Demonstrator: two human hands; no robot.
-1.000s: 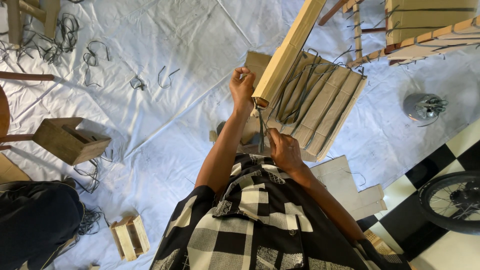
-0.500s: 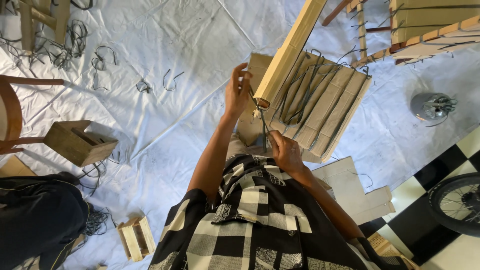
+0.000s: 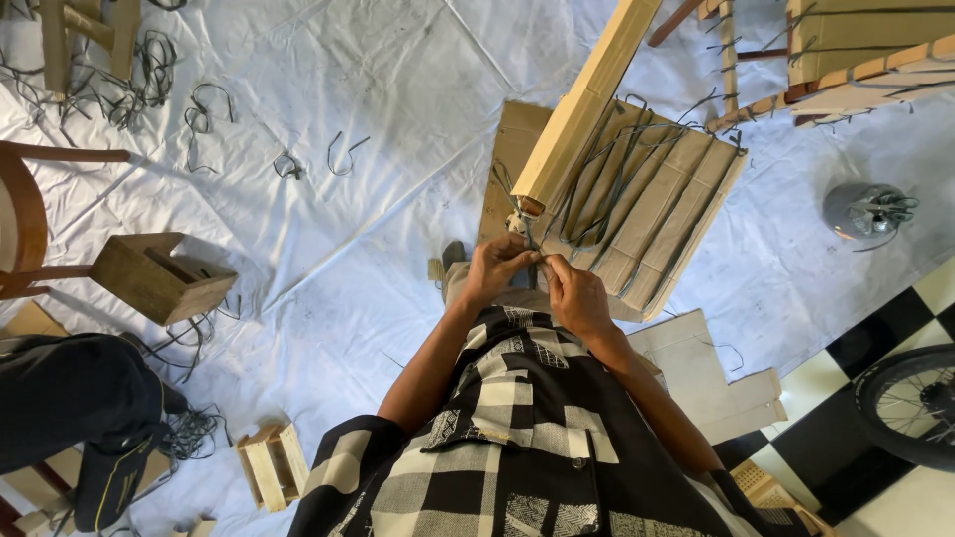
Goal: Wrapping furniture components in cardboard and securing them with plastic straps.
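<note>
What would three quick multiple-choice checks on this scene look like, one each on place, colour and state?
1. Where do both hands meet?
A. At the lower end of the wooden beam
B. On the wooden box
C. At the wheel

2. What colour is the sheet on the floor?
A. Red
B. White
C. Green

3. How is the cord held?
A. Lying loose
B. Pinched between the fingers
C. Wound on a spool

A: left hand and right hand meet below the wooden beam.
B: the sheet is white.
B: fingertips grip the cord.

Two hands, left (image 3: pixel 497 267) and right (image 3: pixel 575 293), one wooden beam (image 3: pixel 587 99), one bicycle wheel (image 3: pixel 910 403), one open wooden box (image 3: pixel 161 276)
</note>
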